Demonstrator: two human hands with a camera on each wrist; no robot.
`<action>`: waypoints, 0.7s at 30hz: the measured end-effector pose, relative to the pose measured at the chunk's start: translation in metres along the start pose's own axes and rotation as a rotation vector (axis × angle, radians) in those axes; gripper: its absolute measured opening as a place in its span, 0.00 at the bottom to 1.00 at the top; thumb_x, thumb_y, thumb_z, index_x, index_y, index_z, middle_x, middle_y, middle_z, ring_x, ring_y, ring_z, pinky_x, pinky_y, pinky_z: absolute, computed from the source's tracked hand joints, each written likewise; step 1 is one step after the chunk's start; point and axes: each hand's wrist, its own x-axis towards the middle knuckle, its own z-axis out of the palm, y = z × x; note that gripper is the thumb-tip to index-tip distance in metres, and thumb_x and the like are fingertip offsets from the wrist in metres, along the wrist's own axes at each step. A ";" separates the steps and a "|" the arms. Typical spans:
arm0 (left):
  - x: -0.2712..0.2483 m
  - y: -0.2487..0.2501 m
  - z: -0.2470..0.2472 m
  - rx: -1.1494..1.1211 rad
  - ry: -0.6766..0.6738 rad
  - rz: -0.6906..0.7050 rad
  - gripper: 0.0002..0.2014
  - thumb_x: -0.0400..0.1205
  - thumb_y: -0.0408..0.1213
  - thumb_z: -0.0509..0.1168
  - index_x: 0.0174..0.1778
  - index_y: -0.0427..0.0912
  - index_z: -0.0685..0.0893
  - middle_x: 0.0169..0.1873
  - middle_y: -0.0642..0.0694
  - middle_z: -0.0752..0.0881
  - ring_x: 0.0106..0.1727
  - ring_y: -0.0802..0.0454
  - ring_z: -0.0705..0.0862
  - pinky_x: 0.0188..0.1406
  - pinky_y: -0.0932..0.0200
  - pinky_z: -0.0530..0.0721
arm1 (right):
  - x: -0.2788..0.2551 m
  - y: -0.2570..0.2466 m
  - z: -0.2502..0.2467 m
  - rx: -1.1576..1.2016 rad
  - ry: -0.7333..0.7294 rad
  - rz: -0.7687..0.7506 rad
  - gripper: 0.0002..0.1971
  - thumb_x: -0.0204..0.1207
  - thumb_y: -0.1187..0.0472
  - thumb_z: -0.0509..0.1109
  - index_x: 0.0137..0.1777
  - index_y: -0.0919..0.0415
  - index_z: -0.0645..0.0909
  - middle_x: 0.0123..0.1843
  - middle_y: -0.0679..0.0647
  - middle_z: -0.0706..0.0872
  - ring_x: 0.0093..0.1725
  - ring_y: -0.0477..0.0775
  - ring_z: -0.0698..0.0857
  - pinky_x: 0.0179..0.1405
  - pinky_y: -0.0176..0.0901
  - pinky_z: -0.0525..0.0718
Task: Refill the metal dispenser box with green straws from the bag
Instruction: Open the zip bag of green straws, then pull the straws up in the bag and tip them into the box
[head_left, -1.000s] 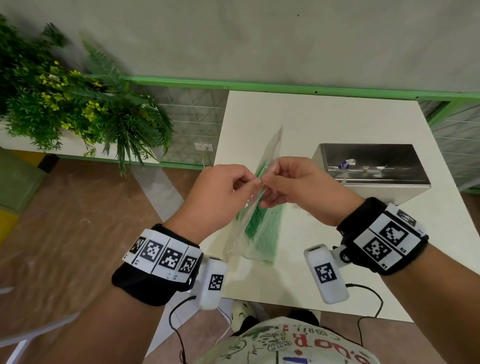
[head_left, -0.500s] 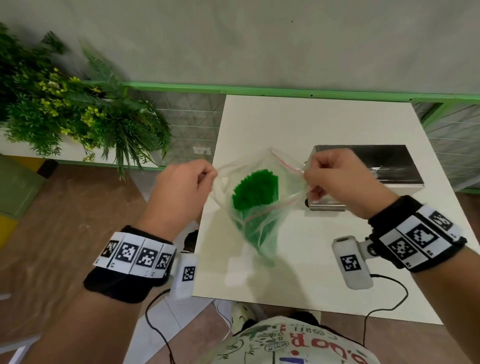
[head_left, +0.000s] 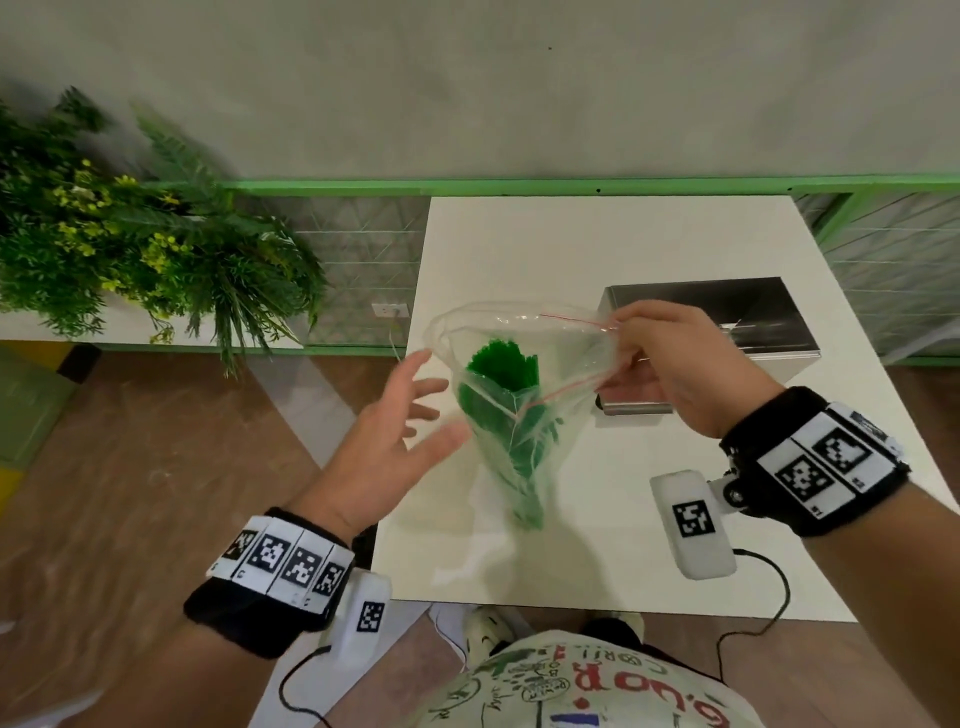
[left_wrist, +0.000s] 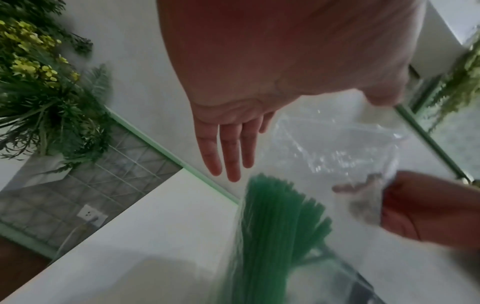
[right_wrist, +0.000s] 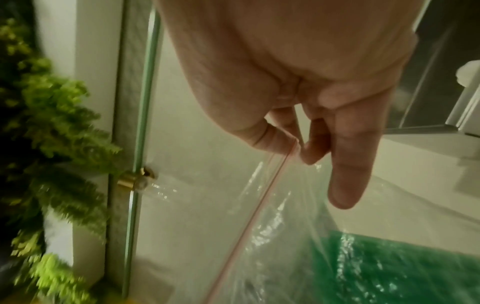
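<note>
Hovering left of the bag (head_left: 519, 364): left hand (head_left: 395, 441), fingers spread, holding nothing. Hanging above the surface (head_left: 571, 249): green straws (head_left: 506, 371). Pinching its rim: right hand (head_left: 670, 374), before dispenser box (head_left: 727, 312). Risk: one-sided grip tipping straws out.

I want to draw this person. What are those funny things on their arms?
Both arms are bare, with no sleeves or gloves. Each wrist wears a wide black band, the left band and the right band, covered with white squares printed with black checker patterns. A small white box hangs under each, the left box and the right box, with its own checker square and a thin black cable.
</note>
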 end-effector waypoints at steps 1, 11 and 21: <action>-0.002 -0.004 0.005 0.053 -0.063 -0.042 0.62 0.62 0.82 0.68 0.89 0.62 0.49 0.78 0.61 0.75 0.69 0.63 0.81 0.71 0.45 0.83 | 0.000 0.000 -0.003 0.031 -0.026 0.030 0.13 0.78 0.71 0.61 0.56 0.68 0.85 0.45 0.67 0.80 0.39 0.69 0.89 0.50 0.68 0.91; 0.030 -0.013 0.063 -0.208 0.072 -0.222 0.49 0.76 0.34 0.78 0.87 0.62 0.56 0.59 0.57 0.87 0.50 0.59 0.89 0.56 0.56 0.90 | -0.009 0.016 -0.023 -0.207 -0.396 -0.024 0.22 0.68 0.74 0.65 0.63 0.68 0.84 0.49 0.67 0.91 0.47 0.63 0.91 0.57 0.57 0.89; 0.057 0.018 0.071 -0.407 0.013 -0.057 0.17 0.78 0.12 0.66 0.50 0.40 0.85 0.40 0.50 0.91 0.43 0.53 0.89 0.42 0.66 0.87 | -0.008 0.085 -0.001 -0.580 -0.424 -0.323 0.44 0.58 0.65 0.90 0.74 0.55 0.73 0.65 0.41 0.84 0.63 0.36 0.84 0.60 0.30 0.83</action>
